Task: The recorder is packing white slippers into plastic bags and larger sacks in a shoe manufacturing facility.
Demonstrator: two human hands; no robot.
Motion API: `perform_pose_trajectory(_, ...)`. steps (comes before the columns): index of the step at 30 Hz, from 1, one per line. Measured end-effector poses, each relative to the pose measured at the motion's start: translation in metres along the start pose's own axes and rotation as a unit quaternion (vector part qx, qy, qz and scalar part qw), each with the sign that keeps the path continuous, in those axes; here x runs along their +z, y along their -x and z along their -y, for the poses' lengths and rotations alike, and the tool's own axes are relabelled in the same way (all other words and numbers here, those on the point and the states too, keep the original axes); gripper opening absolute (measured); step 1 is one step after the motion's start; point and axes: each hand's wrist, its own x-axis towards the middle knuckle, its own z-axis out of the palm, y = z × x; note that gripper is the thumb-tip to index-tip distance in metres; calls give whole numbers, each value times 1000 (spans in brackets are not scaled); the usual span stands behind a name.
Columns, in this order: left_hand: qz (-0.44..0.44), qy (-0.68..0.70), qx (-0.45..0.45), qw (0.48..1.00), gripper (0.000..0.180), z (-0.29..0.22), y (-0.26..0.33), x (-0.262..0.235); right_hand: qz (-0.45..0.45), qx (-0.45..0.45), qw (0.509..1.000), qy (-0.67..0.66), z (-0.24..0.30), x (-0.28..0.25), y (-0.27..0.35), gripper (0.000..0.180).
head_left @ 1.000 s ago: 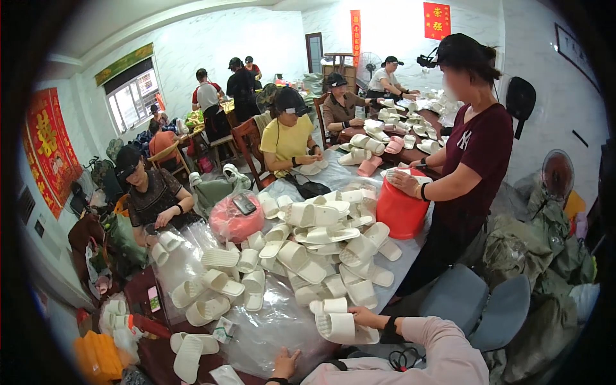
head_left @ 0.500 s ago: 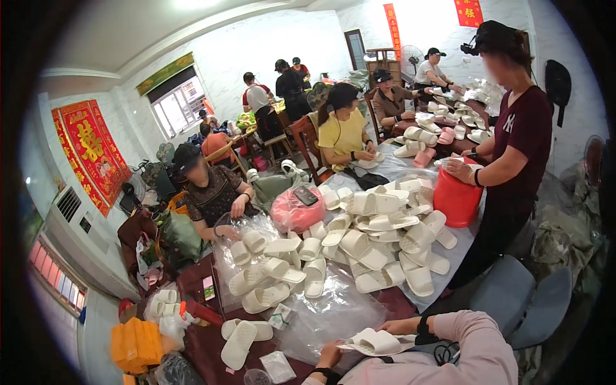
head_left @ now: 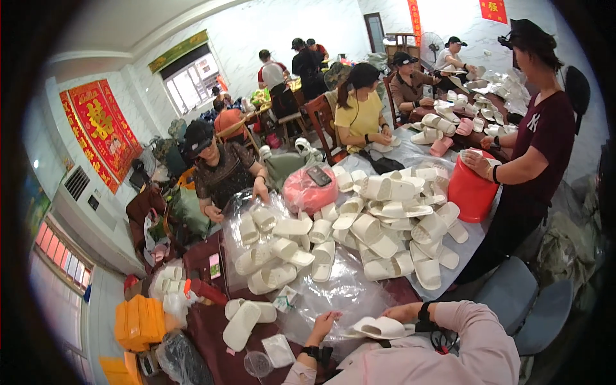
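Slipper (head_left: pixel 380 328) packing looks like the step in hand: I see my right hand (head_left: pixel 403 313) clamped on a white slipper over clear plastic bags (head_left: pixel 333 295) on the table (head_left: pixel 215 327), my left hand (head_left: pixel 323 324) open beside it, probably bagging next.

The worktop (head_left: pixel 212 333) is dark red, bare just left of the left hand (head_left: pixel 323 323). Clear plastic sheet (head_left: pixel 340 292) lies on it directly ahead of both hands. Beyond the sheet, a heap of white slippers (head_left: pixel 385 218) spreads across the worktop, well ahead of the right hand (head_left: pixel 401 312). A loose pair of slippers (head_left: pixel 247 317) lies left of the left hand, with a small clear packet (head_left: pixel 280 350) and a round clear lid (head_left: pixel 258 364) just beside that hand. A pink bag (head_left: pixel 308 191) sits behind the heap, and a red bucket (head_left: pixel 471 189) stands far ahead to the right.
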Motion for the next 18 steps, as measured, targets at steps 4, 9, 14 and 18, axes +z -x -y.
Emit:
perform_pose_trajectory(4, 52, 68, -1, 996, 32, -4, -2, -3, -113, -58, 966, 225, -37, -24, -21, 27)
perform_pose_trajectory(9, 20, 43, -28, 998, 31, -44, 0, -12, -190, -18, 974, 126, 7, -4, -6, 28)
perform_pose_trajectory(14, 4, 84, 4, 996, 30, -39, 3, -8, -165, -95, 981, 25, 8, 24, 0, 27)
perform_pose_trajectory(18, 19, 70, 8, 997, 30, -45, 13, -4, -198, -118, 972, 37, -1, 31, 3, 26)
